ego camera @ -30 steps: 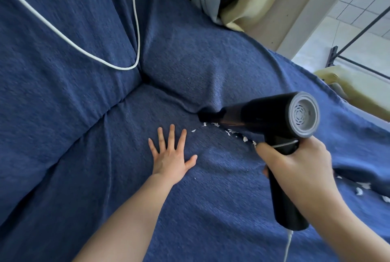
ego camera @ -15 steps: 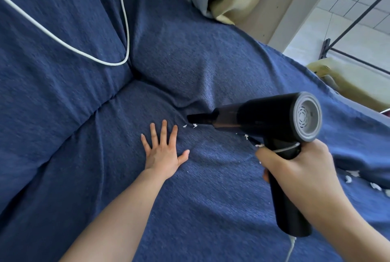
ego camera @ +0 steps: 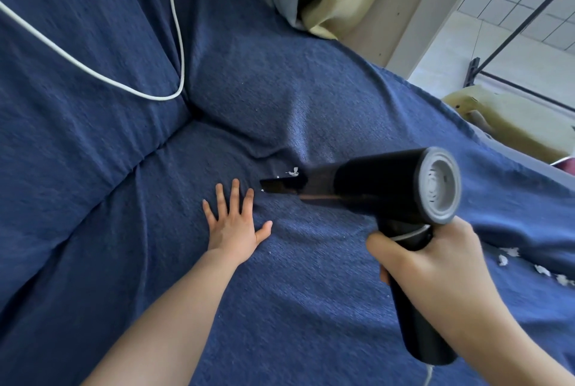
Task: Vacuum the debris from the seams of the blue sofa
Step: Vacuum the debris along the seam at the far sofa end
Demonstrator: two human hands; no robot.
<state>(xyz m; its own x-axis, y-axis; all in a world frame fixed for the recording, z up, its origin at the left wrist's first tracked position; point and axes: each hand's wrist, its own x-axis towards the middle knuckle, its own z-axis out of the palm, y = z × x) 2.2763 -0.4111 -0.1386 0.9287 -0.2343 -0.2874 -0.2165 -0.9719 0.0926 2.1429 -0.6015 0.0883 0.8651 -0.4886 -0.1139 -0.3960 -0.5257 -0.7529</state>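
On the blue sofa (ego camera: 311, 105), the left hand (ego camera: 236, 227) presses flat with fingers spread, while the right hand (ego camera: 435, 264) grips the black vacuum (ego camera: 373, 186), nozzle at white debris (ego camera: 292, 172).

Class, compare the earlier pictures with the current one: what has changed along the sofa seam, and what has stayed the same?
The vacuum nozzle slid left along the seam toward the left hand; most white debris there is gone. The right hand still grips the handle, the left still presses flat on the sofa, and scraps at the right remain.

left hand (ego camera: 234, 228) beside nozzle (ego camera: 281, 190); cushion (ego camera: 280, 308) open
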